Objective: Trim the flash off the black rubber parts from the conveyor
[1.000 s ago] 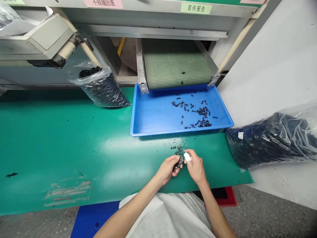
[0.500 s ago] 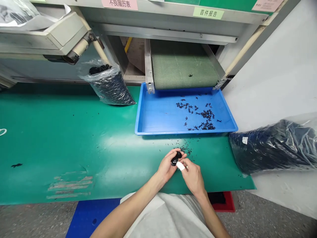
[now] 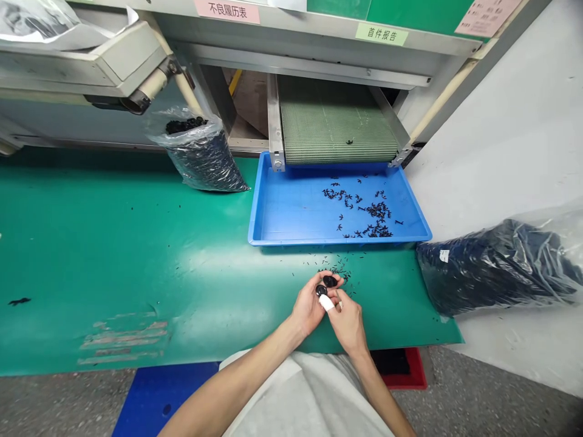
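Cupping two round black pieces [image 3: 330,281], the left hand [image 3: 310,306] lies palm up in front of the blue tray [image 3: 296,241], its grip spread beneath them like a shallow dish. That pose probably keeps the pieces from rolling away while leaving their tops exposed. The right hand [image 3: 348,325] comes in from the other side with its fingers curled and a white cover [image 3: 326,302] on what looks like the thumb, touching the nearer piece. I cannot tell whether that grip pinches the piece or only presses on it; the cover may be there to protect the skin.

Small black scraps [image 3: 337,267] are scattered between the hands and the tray's near edge. Inside the tray, branching black bits [image 3: 378,212] gather toward its right half. A green belt [image 3: 339,118] ends over the tray's far edge, so the tray seems placed to catch what drops off; one dark bit [image 3: 349,142] sits on the belt.

Left of the tray, an open plastic bag [image 3: 204,161] packed with black pieces stands on the green surface [image 3: 204,291], which is worn in a streaked patch [image 3: 122,337] farther left and nearer the person. Right of the tray, a larger filled bag [image 3: 496,261] lies against the pale wall [image 3: 501,133]. Below tray level, a red bin [image 3: 418,379] shows near the speckled floor [image 3: 492,382].
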Motion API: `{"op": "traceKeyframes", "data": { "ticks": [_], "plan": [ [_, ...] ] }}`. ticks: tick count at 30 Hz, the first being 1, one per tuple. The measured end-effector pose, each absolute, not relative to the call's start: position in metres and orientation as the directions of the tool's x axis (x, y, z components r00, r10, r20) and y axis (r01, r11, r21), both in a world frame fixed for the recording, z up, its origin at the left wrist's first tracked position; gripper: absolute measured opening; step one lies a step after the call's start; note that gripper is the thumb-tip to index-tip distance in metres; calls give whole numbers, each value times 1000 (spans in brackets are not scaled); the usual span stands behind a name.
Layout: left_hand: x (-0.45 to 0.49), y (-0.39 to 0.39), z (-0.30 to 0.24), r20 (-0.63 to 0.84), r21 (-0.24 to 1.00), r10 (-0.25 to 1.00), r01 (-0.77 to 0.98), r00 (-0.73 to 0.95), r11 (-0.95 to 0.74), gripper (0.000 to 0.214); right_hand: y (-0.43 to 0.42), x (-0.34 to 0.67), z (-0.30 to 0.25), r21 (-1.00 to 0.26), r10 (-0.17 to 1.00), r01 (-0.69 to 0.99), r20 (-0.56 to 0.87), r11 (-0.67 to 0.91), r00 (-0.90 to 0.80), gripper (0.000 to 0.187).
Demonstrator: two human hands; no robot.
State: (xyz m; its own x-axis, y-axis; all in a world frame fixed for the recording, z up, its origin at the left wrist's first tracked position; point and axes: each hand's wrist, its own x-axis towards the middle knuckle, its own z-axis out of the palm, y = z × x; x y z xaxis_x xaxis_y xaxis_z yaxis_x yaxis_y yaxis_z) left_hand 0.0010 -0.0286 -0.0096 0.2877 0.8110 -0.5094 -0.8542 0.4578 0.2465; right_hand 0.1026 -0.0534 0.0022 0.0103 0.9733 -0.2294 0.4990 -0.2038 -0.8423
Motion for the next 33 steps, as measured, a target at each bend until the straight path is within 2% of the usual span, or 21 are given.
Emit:
{"op": "traceKeyframes", "data": {
  "ticks": [6, 10, 12, 15, 17, 19, 21, 23, 25, 28, 30, 33],
  "plan": [
    [4, -30, -10, -489, 263, 828, -859, 273, 439, 21, -48, 97, 3, -872, 960, 403, -260, -278, 100, 20],
    [3, -28, -13, -500, 224, 826, -883, 259, 412, 22, -48, 98, 6, -881, 961, 384, -264, -276, 83, 24],
    [1, -26, -16, -513, 234, 822, -882, 246, 410, 23, -50, 102, 7, -881, 962, 388, -263, -269, 72, 21],
    [-3, -26, -19, -561, 356, 806, -823, 190, 442, 27, -54, 112, 7, -843, 992, 525, -121, -114, 21, 12],
    [-6, -27, -18, -581, 470, 799, -736, 158, 487, 30, -55, 121, 7, -746, 996, 659, 58, 91, -71, 18],
    [-8, -30, -15, -575, 539, 795, -643, 192, 544, 34, -56, 129, 6, -623, 969, 743, 174, 245, -174, 28],
    [-9, -33, -11, -566, 547, 778, -581, 274, 603, 37, -55, 134, 6, -533, 951, 788, 193, 308, -241, 32],
    [-10, -34, -7, -562, 537, 759, -552, 330, 638, 37, -55, 138, 7, -494, 946, 807, 177, 325, -273, 32],
    [-10, -34, -5, -555, 550, 760, -537, 338, 640, 35, -54, 140, 8, -545, 945, 773, 164, 325, -282, 36],
    [-11, -34, -7, -541, 601, 783, -510, 306, 615, 31, -52, 141, 9, -725, 963, 641, 119, 252, -243, 42],
    [-12, -34, -10, -536, 626, 792, -492, 293, 605, 30, -51, 141, 8, -803, 985, 581, 37, 130, -170, 34],
    [-11, -35, -12, -524, 658, 799, -457, 294, 599, 28, -49, 142, 6, -849, 993, 525, -98, -53, -59, 22]
  ]
}}
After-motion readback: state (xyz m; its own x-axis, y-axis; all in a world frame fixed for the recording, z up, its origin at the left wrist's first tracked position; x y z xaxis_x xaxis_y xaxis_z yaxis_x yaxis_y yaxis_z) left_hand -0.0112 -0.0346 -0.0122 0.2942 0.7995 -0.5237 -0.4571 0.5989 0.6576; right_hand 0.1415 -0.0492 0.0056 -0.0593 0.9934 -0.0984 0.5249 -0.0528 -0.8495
